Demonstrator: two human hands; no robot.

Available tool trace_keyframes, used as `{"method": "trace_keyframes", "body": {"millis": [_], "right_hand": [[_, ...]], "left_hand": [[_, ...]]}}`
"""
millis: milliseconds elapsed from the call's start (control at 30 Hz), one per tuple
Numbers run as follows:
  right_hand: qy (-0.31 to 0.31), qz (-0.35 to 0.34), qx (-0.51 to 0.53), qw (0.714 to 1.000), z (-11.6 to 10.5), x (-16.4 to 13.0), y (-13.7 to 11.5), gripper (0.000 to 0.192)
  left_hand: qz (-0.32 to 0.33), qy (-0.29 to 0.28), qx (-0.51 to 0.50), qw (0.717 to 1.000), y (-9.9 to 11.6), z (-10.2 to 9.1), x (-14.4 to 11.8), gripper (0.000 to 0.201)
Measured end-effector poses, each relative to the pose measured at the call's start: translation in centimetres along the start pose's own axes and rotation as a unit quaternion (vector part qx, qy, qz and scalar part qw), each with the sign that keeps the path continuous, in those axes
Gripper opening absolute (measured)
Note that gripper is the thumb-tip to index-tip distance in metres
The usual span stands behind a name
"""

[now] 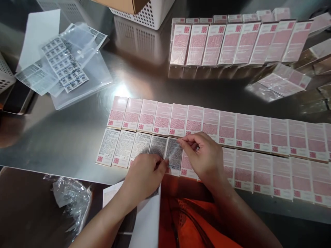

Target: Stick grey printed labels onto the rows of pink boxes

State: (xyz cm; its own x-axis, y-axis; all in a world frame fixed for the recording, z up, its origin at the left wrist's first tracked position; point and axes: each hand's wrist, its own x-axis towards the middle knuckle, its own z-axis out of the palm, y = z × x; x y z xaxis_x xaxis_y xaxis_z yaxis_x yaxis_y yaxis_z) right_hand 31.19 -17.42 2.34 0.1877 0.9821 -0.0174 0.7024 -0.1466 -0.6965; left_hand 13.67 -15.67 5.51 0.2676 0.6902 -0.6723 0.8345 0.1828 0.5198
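Note:
Two long rows of small pink-and-white boxes (227, 127) lie side by side on the metal table. In the front row, the boxes at the left end carry silvery labels (107, 144) with dense dark print. One such printed label (173, 154) covers most of the fifth box in that row. At its upper right corner, my right hand (203, 155) is closed in a pinch. My left hand (146, 172), also pinching, is at the label's lower left edge and hides the lower parts of neighbouring boxes.
Upright boxes in clear wrap (213, 44) stand at the back right, with a loose wrapped pair (284, 81) nearer. Sticker sheets (64, 63) and a plastic folder (95, 77) lie at left. A white basket (152, 13) stands behind. Crumpled clear film (69, 196) is below the table edge.

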Motion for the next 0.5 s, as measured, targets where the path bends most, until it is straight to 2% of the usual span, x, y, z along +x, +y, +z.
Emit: {"method": "trace_keyframes", "body": {"millis": [300,400,500], "right_hand": [[-0.004,0.002,-0.027,1.000,0.01,-0.10,-0.16,0.016],[0.000,0.014,-0.019,1.000,-0.16,-0.07,-0.25,0.011],[-0.002,0.044,-0.010,0.999,-0.37,-0.09,-0.35,0.024]], "left_hand": [[-0.008,-0.003,0.011,1.000,0.12,-0.03,0.02,0.040],[-0.014,-0.007,0.030,0.999,0.33,-0.14,0.05,0.041],[-0.013,-0.014,0.044,0.999,0.60,-0.31,0.04,0.042]]}}
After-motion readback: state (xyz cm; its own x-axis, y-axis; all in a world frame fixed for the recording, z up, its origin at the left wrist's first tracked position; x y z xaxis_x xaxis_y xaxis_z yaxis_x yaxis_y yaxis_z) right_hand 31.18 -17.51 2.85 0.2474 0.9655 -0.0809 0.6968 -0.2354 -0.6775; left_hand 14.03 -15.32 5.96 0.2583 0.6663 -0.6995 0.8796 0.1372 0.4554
